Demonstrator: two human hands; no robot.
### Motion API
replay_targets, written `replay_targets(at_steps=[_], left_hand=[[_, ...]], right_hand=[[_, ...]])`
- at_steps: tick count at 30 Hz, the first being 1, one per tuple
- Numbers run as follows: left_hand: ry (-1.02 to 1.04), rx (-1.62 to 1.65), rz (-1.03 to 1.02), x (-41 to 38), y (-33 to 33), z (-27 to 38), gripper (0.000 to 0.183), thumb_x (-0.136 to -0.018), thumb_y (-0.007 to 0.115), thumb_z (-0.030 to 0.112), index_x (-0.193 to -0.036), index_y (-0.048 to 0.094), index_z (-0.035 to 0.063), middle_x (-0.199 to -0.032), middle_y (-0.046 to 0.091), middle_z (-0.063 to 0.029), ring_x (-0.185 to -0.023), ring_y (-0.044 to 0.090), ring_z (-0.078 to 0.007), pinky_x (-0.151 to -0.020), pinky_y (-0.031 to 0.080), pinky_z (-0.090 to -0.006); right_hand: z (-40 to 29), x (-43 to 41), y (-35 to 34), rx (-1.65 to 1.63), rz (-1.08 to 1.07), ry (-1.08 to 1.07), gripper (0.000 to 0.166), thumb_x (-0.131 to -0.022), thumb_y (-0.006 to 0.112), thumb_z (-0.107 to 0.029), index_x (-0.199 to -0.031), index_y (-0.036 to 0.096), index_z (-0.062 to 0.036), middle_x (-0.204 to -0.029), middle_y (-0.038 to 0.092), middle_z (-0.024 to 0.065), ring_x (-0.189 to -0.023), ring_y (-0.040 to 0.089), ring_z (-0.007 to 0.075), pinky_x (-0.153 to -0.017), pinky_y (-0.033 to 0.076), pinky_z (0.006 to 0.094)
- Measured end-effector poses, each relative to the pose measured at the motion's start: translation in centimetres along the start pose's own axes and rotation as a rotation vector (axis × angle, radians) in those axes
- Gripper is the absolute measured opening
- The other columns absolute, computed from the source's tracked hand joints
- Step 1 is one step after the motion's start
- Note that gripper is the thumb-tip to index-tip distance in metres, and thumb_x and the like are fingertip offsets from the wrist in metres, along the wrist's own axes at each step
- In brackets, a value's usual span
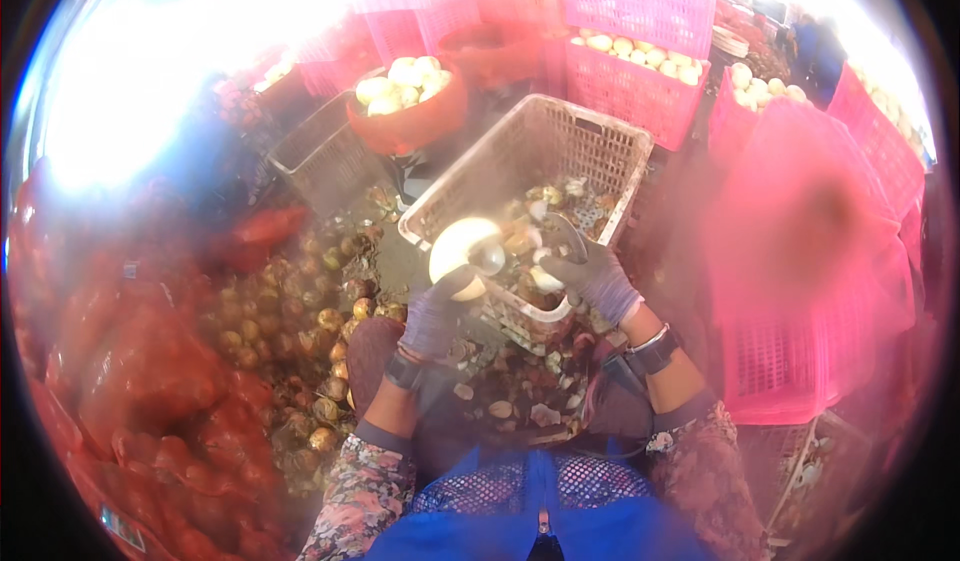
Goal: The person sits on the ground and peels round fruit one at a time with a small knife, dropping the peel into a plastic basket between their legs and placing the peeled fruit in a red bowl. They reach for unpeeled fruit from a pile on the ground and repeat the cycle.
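My left hand (pixel 435 321), in a purple-grey glove, grips a large peeled onion (pixel 459 246) over the near left rim of a dirty white plastic crate (pixel 427 220). The onion's pale surface is glossy and smooth. My right hand (pixel 598 280), gloved alike, holds a small knife with a dark curved blade (pixel 568 237); its handle is hidden in the fist. A whitish onion piece (pixel 546 279) shows close to the right fingertips. Onion skins and trimmings (pixel 555 193) lie inside the crate.
Unpeeled onions (pixel 330 321) cover the floor at left, beside red mesh sacks (pixel 150 366). Ahead are a red basket of peeled onions (pixel 405 122) and a pink crate (pixel 637 100) of more. Stacked pink crates (pixel 780 358) stand at right. Scraps (pixel 517 396) litter the floor between my legs. Glare blurs parts.
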State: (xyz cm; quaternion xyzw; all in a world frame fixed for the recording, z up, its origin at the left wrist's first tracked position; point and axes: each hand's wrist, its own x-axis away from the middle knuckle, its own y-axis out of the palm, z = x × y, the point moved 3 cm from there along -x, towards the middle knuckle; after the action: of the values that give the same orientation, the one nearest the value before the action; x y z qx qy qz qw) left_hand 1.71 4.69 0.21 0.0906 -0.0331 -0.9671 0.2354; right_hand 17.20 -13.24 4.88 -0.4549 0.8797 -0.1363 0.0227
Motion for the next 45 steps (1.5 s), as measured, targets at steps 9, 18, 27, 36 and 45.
replay_targets(at_steps=[9,18,27,36,45], left_hand=[[-0.295,0.662,0.012,-3.0,1.6,2.1,0.05,-0.09,0.062,0.028,-0.131,0.046,0.0029,-0.111,0.061,-0.0085,-0.079,0.061,-0.0101,-0.059,0.05,-0.0198],[0.084,0.464,-0.067,-21.7,7.6,14.1,0.049,-0.089,0.058,0.042,-0.127,0.049,0.0107,-0.121,0.058,-0.0072,-0.1,0.059,-0.0191,-0.095,0.046,-0.0405],[-0.114,0.174,0.253,-9.8,-16.4,-2.8,0.044,-0.091,0.062,0.025,-0.128,0.053,0.005,-0.114,0.062,-0.0118,-0.101,0.062,-0.0239,-0.082,0.055,-0.0372],[-0.608,-0.102,0.957,20.4,-26.4,-19.8,0.04,-0.078,0.075,0.022,-0.109,0.061,0.0024,-0.088,0.065,-0.0077,-0.068,0.063,-0.0175,-0.054,0.054,-0.0313],[-0.628,-0.05,0.925,23.3,-24.7,-27.6,0.016,-0.08,0.069,0.012,-0.09,0.064,0.0004,-0.072,0.062,-0.0027,-0.059,0.058,-0.0122,-0.052,0.052,-0.026]], right_hand=[[1.6,0.8,-0.9,0.642,0.14,-0.14,0.044,-0.085,0.064,-0.037,-0.12,0.06,-0.0098,-0.102,0.068,0.0174,-0.093,0.065,0.0342,-0.081,0.052,0.0404],[3.2,-0.2,-0.4,0.574,0.123,-0.224,0.048,-0.083,0.064,-0.031,-0.124,0.055,-0.0084,-0.11,0.062,0.0211,-0.103,0.06,0.0364,-0.087,0.049,0.0412],[0.8,0.9,3.3,0.6,-0.233,-0.316,0.048,-0.082,0.051,0.004,-0.129,0.056,-0.006,-0.123,0.06,0.0164,-0.115,0.056,0.03,-0.099,0.044,0.0363],[0.3,0.0,6.5,0.711,-0.246,-0.184,0.043,-0.083,0.054,-0.004,-0.125,0.06,-0.014,-0.079,0.06,0.0242,-0.061,0.06,0.0344,-0.058,0.048,0.0416],[1.5,-2.8,10.1,0.69,-0.336,-0.065,0.038,-0.085,0.054,-0.006,-0.121,0.063,-0.0096,-0.064,0.051,0.0258,-0.045,0.052,0.0278,-0.048,0.043,0.0389]])
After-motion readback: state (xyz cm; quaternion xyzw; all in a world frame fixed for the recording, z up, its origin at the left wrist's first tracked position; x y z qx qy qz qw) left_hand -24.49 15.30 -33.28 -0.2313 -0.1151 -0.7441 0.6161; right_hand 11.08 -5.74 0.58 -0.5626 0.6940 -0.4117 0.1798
